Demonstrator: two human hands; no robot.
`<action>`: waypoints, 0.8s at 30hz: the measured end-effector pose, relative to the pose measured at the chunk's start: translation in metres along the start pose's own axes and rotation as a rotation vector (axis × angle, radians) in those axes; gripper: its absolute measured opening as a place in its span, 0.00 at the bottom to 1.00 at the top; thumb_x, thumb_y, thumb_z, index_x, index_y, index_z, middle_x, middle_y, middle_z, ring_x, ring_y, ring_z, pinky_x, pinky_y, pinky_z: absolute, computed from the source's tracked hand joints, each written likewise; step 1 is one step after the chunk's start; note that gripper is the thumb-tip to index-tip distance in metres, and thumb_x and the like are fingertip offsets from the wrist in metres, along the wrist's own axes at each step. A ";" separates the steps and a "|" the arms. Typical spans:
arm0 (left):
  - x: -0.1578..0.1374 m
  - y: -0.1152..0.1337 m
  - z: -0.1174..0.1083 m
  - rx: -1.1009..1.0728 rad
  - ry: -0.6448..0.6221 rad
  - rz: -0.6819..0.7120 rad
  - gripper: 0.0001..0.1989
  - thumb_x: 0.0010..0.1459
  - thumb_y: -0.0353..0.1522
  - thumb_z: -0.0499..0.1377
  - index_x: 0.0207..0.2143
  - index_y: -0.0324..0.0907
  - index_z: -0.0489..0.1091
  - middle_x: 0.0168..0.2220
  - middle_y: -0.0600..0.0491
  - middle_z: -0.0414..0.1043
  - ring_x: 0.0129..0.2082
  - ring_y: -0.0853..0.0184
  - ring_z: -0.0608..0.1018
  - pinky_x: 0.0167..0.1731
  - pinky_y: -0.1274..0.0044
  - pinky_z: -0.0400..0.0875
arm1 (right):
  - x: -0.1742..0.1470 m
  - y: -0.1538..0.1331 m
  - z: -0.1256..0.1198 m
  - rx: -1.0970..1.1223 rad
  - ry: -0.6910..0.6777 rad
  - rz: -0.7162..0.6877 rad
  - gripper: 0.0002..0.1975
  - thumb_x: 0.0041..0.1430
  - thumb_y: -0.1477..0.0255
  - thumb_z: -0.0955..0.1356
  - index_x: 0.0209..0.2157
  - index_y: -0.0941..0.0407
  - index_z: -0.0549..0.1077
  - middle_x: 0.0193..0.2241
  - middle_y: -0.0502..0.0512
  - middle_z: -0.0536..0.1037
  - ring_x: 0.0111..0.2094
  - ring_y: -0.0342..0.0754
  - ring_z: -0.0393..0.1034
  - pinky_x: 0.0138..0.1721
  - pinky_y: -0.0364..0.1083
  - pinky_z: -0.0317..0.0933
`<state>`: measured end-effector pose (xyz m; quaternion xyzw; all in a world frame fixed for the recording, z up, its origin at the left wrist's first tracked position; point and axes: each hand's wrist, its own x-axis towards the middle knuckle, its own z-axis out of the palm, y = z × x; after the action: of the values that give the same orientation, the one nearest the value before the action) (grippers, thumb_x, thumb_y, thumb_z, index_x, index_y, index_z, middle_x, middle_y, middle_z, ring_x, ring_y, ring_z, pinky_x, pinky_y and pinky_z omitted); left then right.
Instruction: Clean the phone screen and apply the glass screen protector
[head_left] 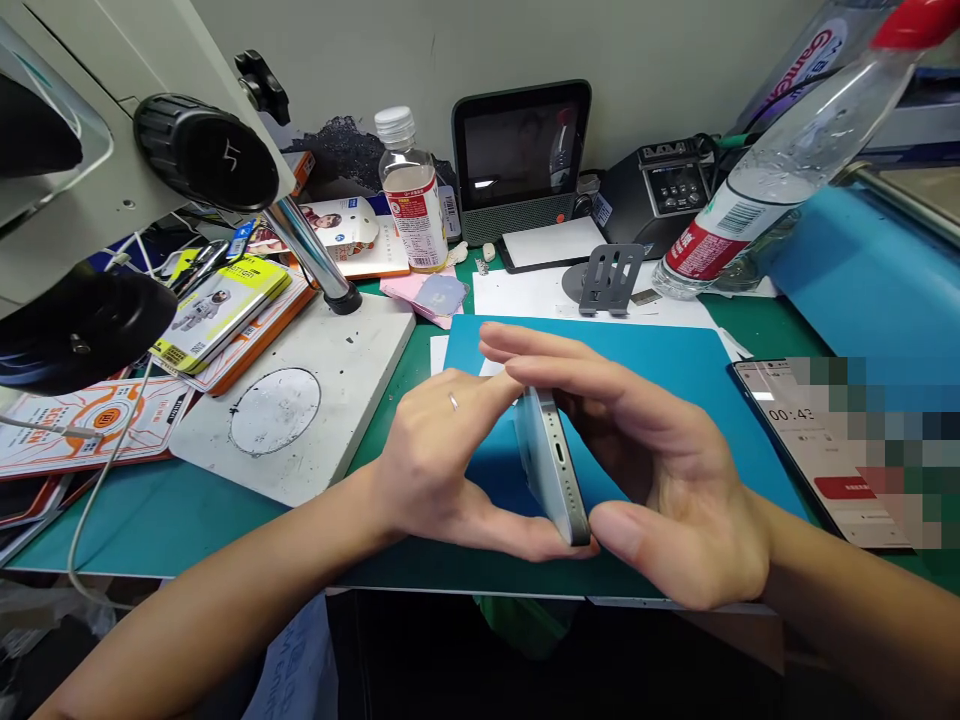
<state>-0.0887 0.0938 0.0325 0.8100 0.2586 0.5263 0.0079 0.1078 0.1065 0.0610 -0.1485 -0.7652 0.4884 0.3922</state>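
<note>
A smartphone stands on edge between my two hands, its bottom end with the charging port turned toward me. My left hand grips it from the left, thumb at the lower corner and fingers at the upper edge. From the right, my right hand curves round it, with fingertips on the top edge and the thumb by the lower corner. The phone is above a blue mat. Most of its screen side is hidden by my right hand and the steep angle.
At left a microscope stand rises near stacked boxes. Behind are a small bottle, a smart display and a grey phone holder. A large water bottle leans at right, above another phone showing a timer.
</note>
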 end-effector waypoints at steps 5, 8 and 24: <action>0.000 -0.003 0.001 -0.055 -0.007 0.015 0.42 0.51 0.56 0.68 0.60 0.39 0.68 0.39 0.46 0.82 0.36 0.56 0.85 0.31 0.69 0.78 | 0.000 -0.003 0.001 0.038 -0.006 0.035 0.40 0.47 0.76 0.71 0.64 0.44 0.70 0.68 0.50 0.68 0.69 0.61 0.61 0.67 0.60 0.60; 0.001 -0.003 0.000 -0.068 -0.004 0.034 0.44 0.49 0.57 0.69 0.59 0.36 0.69 0.38 0.46 0.82 0.36 0.57 0.85 0.31 0.70 0.78 | -0.002 -0.005 0.003 0.059 0.009 0.058 0.41 0.48 0.77 0.70 0.65 0.45 0.69 0.68 0.49 0.68 0.69 0.60 0.62 0.67 0.59 0.61; -0.005 -0.001 0.000 -0.006 -0.013 -0.010 0.41 0.52 0.55 0.66 0.61 0.39 0.68 0.37 0.47 0.82 0.30 0.60 0.84 0.28 0.72 0.79 | 0.000 -0.004 0.001 0.066 0.021 0.098 0.40 0.49 0.80 0.70 0.64 0.42 0.70 0.67 0.48 0.70 0.69 0.59 0.61 0.68 0.57 0.59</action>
<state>-0.0904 0.0929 0.0282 0.8121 0.2611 0.5216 0.0146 0.1080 0.1039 0.0641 -0.1779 -0.7365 0.5303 0.3803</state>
